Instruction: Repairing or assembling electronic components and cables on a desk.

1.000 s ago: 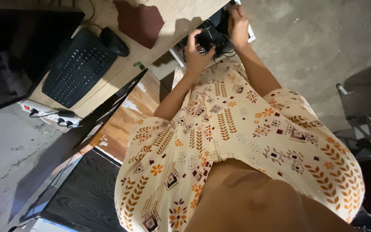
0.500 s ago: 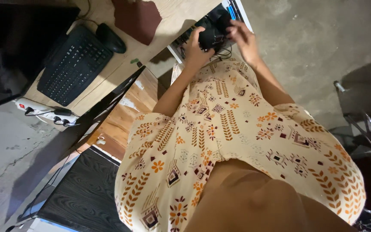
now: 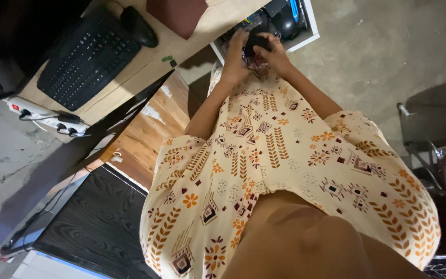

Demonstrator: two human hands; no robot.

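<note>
Fingers of both hands wrapped around a small black part [image 3: 255, 42], held low over the open white PC case [image 3: 305, 37]. Left hand [image 3: 235, 51] cups one side, right hand [image 3: 274, 53] the other. Part looks rigid, light, probably fragile; best gripped by its edges. Desk [image 3: 207, 26] alongside carries black keyboard [image 3: 86, 57] and mouse [image 3: 139, 26].

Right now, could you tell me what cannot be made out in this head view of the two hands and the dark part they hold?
- Small dark part: its kind is unclear; left hand and right hand cover most of it.
- Open white computer case: top cut off by the frame edge; insides dark.
- Fingertips: hidden around the part, grip unclear.
- Monitor: in shadow, cut off at the left edge.
</note>
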